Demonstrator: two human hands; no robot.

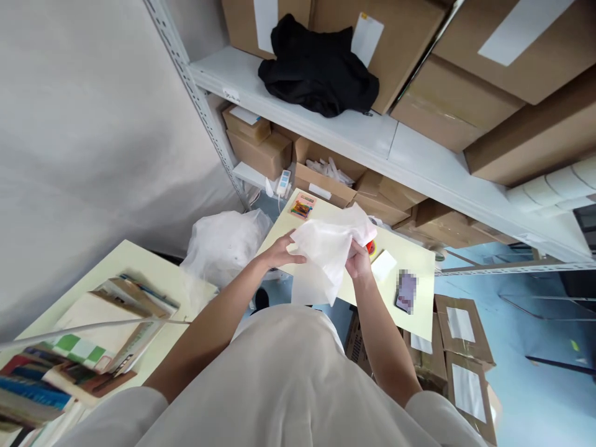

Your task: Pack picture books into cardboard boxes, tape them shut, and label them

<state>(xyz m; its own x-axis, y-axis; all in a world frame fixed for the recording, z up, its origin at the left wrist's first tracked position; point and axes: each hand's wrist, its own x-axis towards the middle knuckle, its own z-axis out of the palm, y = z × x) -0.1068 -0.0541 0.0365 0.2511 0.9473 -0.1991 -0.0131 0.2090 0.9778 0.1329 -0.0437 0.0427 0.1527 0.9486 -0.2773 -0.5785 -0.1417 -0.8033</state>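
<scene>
A thin white wrapping sheet (326, 248), crumpled and partly see-through, hangs above the front of a pale yellow table (419, 316). My right hand (358, 261) grips its right side, where a pinkish patch shows through the folds; what lies inside is hidden. At the sheet's left edge, my left hand (282, 253) has thumb and fingers apart, the fingertips at or near the sheet. Just right of the right hand are a red and yellow round item (371, 247), partly covered, and a small white block (383, 265).
A phone (406, 292) and a pink card with colourful items (302, 205) lie on the table. Shelving with cartons (265, 152) and black cloth (321, 68) stands behind. A white plastic bag (223, 239) and a table of books (135, 298) are left; boxes (465, 329) stand right.
</scene>
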